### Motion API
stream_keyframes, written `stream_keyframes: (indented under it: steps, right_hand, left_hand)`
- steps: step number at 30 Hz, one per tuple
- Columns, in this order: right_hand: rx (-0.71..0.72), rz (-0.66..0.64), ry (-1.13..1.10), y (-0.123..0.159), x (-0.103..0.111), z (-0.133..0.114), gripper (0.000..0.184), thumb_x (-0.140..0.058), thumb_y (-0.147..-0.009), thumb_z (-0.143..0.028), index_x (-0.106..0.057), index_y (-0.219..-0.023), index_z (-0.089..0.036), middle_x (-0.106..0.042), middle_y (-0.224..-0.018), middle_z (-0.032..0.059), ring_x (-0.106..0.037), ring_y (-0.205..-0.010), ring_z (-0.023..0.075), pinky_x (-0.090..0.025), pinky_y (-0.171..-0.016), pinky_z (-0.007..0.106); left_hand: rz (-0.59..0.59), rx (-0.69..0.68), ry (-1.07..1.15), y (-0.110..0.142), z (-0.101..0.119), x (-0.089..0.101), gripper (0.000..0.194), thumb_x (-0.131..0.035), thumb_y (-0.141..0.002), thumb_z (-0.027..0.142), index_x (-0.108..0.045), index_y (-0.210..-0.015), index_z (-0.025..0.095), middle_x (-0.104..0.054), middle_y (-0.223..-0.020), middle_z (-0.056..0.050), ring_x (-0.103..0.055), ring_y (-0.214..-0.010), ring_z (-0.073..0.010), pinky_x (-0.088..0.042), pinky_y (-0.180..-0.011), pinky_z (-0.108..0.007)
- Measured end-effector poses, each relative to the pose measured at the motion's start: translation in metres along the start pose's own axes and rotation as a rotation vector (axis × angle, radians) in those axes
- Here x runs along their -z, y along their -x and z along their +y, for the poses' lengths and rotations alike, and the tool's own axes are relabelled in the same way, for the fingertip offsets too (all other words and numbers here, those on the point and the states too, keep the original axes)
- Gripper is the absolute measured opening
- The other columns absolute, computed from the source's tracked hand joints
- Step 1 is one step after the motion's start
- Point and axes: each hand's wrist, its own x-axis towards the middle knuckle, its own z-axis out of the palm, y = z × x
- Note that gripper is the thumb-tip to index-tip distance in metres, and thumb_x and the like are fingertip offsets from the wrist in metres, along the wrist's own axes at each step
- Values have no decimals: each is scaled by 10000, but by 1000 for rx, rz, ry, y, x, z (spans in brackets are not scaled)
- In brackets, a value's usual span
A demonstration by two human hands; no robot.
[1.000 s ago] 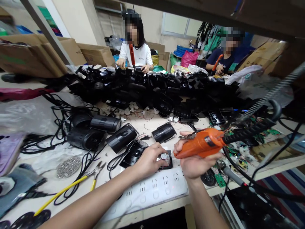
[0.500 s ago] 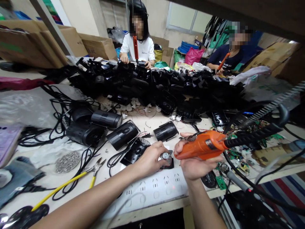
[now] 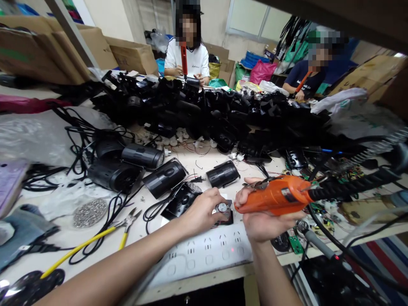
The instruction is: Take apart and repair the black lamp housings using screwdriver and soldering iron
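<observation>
My left hand [image 3: 207,208] is closed around a small part with a round silvery top [image 3: 222,207], perhaps a small motor. Beneath it lies a dark flat piece [image 3: 230,217], mostly covered by my fingers. My right hand [image 3: 259,223] grips an orange electric screwdriver [image 3: 277,195], held sideways with its thick black cable running off to the right. The driver's front end is beside the small part, and its bit cannot be made out. Close to my left hand sits an opened black housing [image 3: 182,199]. Farther back is a black cylindrical housing [image 3: 223,173].
A white power strip [image 3: 207,250] runs along the table's front edge. Yellow-handled cutters [image 3: 127,223] and a pile of small screws [image 3: 90,213] lie left. Green circuit boards [image 3: 296,243] are scattered right, near a soldering iron [image 3: 318,242]. A black parts heap [image 3: 197,106] separates me from two co-workers.
The view has shifted slightly. My right hand and the screwdriver have moved a little to the right; my left hand keeps its hold. The white-shirted co-worker's hand has shifted across the heap.
</observation>
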Motion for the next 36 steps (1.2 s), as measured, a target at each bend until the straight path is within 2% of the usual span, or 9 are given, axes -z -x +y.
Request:
stream_keyframes:
  steps: [4,8,13,18,23,26,29,32,36]
  right_hand:
    - [-24,15,-16,-1,4,4,820,-395,-632,-926,-675,-817,-179,-582,-488,10,-496,-397,173,-378,-377,279]
    - [-96,-87,-23,-2,8,4,776,-471,-587,-917,-679,-823,-207,-600,-543,20,-519,-429,184,-391,-391,298]
    - [-109,-96,-52,-4,8,4,699,-502,-639,-851,-702,-844,-214,-604,-580,28,-529,-460,190,-402,-399,303]
    - [68,11,-35,1,2,-16,759,-465,-684,-857,-711,-880,-166,-606,-536,24,-515,-435,181,-395,-398,285]
    - [8,-123,-109,13,-6,-39,863,-458,-635,-917,-712,-967,-162,-626,-591,40,-547,-511,200,-450,-507,333]
    - [6,-145,-138,17,-12,-26,900,-391,-640,-941,-711,-968,-166,-629,-591,44,-545,-494,207,-458,-499,350]
    - [22,-149,-129,15,-18,-5,836,-389,-683,-913,-717,-946,-190,-624,-566,28,-535,-462,195,-455,-460,332]
    - [-7,-176,-118,11,-21,9,789,-388,-702,-895,-720,-917,-212,-617,-549,18,-528,-442,192,-461,-434,335]
    - [-22,-174,-92,10,-21,13,765,-431,-685,-889,-708,-911,-213,-625,-560,18,-524,-424,192,-482,-436,366]
  left_hand:
    - [11,-16,-13,0,-1,0,221,-767,-779,250,-703,-978,178,-569,-909,-30,-573,-900,-202,-453,-767,-282]
    - [10,-14,-27,0,0,-2,167,-770,-771,228,-707,-917,175,-562,-890,-26,-567,-892,-198,-446,-754,-277]
    - [14,-14,-32,0,-2,-3,146,-753,-781,214,-693,-908,174,-558,-895,-26,-568,-883,-196,-455,-756,-288]
    - [41,-13,85,10,6,9,526,-814,-704,182,-604,-1185,200,-588,-1110,-52,-565,-1034,-217,-462,-907,-342]
    - [136,-51,42,26,19,17,291,-714,-808,197,-670,-1094,223,-602,-961,-35,-554,-932,-213,-473,-818,-351]
    - [180,10,-11,28,16,10,280,-699,-817,202,-672,-1095,218,-598,-946,-45,-554,-921,-225,-478,-808,-360]
    - [210,85,-19,25,9,3,261,-741,-765,176,-677,-1016,207,-608,-1025,-56,-557,-984,-240,-476,-861,-369]
    - [172,101,32,20,5,1,198,-750,-728,127,-677,-900,192,-629,-1010,-48,-580,-965,-226,-478,-863,-346]
    - [136,121,74,18,4,3,157,-741,-718,122,-670,-844,183,-642,-962,-43,-598,-925,-215,-484,-831,-325]
